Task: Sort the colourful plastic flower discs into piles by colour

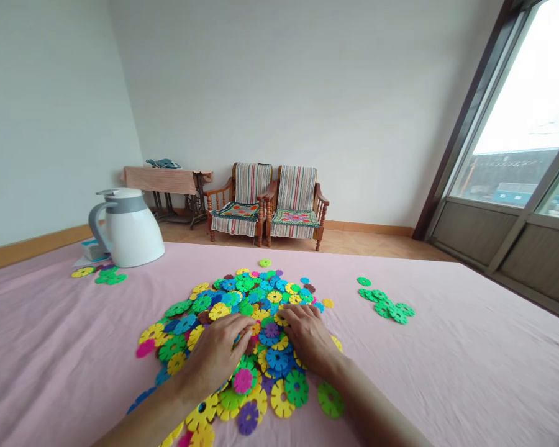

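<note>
Pink cloth (470, 347) lay beneath our work, and directly before us on it sat the pile of discs (270, 331), both our hands upon it. We judged that we were working through the pile itself, though whether spreading or gathering we could not tell.

Our left hand (220, 347) rested on the left part, fingers bent, thumb a little apart; our right hand (307, 335) lay palm down over the right side, fingers loosely curled. Their undersides were hidden, so we could not make out whether either had hold of a disc. Taking up one piece seemed to call for a fingertip pinch at its rim, since the discs overlapped and their notches might catch.

They were flat and round, slotted around the rim and holed in the middle: green, yellow, blue, purple, magenta, a few brown. Well apart to the right lay a green cluster (386, 308); to the left, a smaller mixed cluster (112, 277) lay near the white jug (135, 231).
</note>
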Demonstrator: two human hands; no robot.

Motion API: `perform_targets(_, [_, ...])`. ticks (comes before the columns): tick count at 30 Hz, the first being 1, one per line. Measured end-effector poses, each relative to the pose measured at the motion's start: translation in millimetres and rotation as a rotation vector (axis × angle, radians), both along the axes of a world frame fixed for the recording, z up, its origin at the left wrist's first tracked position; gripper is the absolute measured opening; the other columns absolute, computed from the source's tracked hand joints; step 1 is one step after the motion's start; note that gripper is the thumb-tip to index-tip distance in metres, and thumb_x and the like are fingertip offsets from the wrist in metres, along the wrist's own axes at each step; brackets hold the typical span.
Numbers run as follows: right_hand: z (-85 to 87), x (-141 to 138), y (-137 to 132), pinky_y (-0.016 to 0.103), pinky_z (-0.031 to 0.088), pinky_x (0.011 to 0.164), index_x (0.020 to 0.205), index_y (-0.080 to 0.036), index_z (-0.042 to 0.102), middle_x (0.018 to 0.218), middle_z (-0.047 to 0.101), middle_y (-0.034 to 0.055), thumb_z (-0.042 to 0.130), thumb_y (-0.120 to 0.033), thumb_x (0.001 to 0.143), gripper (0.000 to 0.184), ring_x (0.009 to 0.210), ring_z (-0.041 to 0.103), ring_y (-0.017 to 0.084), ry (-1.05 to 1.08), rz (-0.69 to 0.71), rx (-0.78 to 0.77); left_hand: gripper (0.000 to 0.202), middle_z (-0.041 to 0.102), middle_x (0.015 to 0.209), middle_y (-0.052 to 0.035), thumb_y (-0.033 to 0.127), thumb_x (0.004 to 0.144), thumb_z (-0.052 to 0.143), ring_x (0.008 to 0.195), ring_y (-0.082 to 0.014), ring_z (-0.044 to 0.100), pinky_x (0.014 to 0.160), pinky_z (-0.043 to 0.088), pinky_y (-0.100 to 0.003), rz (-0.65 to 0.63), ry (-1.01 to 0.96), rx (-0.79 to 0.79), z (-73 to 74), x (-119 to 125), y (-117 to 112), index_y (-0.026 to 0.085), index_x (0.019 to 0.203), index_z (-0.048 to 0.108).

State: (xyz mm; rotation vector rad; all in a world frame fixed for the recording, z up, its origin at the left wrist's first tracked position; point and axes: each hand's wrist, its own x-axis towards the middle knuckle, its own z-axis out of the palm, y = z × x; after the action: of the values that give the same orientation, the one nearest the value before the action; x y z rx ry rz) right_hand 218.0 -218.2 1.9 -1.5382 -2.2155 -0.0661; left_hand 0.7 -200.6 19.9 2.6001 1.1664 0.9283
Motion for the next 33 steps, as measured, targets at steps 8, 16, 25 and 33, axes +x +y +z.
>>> perform_targets(8, [-3.3, 0, -2, 0.030, 0.037, 0.076, 0.090, -0.019, 0.060, 0.082, 0.064, 0.0059, 0.039, -0.011, 0.089, 0.023, 0.082, 0.055, 0.019, 0.076, -0.097, 0.188, 0.018, 0.069, 0.091, -0.0034, 0.023, 0.087, 0.048, 0.086, -0.0172, 0.063, 0.080, 0.049, -0.027, -0.003, -0.002, 0.036, -0.2, 0, 0, 0.022, 0.095, 0.064])
perform_targets(16, [10.3, 45, 3, 0.028, 0.047, 0.071, 0.087, -0.017, 0.064, 0.089, 0.068, 0.0078, 0.039, -0.030, 0.084, 0.028, 0.078, 0.062, 0.018, 0.675, -0.268, 0.161, 0.018, 0.069, 0.092, -0.0029, 0.022, 0.086, 0.049, 0.086, -0.0177, 0.064, 0.079, 0.049, -0.027, 0.007, -0.022, 0.025, -2.5, 0, 0, 0.023, 0.094, 0.065])
perform_targets(25, [11.8, 168, -49, 0.029, 0.042, 0.059, 0.073, -0.019, 0.070, 0.066, 0.068, 0.0041, 0.046, -0.033, 0.067, 0.029, 0.064, 0.061, 0.021, 0.517, -0.545, -0.139, 0.017, 0.069, 0.091, -0.0030, 0.022, 0.087, 0.049, 0.086, -0.0177, 0.063, 0.079, 0.049, -0.027, 0.003, -0.010, 0.010, -2.8, -1, 2, 0.022, 0.093, 0.065])
perform_targets(33, [11.9, 191, -71, 0.030, 0.042, 0.059, 0.063, -0.024, 0.067, 0.065, 0.067, 0.0051, 0.053, -0.032, 0.065, 0.016, 0.062, 0.061, 0.021, 0.382, -0.671, -0.172, 0.018, 0.069, 0.089, -0.0032, 0.022, 0.086, 0.049, 0.084, -0.0172, 0.063, 0.080, 0.049, -0.028, -0.005, -0.043, 0.025, -1.9, 0, 2, 0.022, 0.092, 0.066])
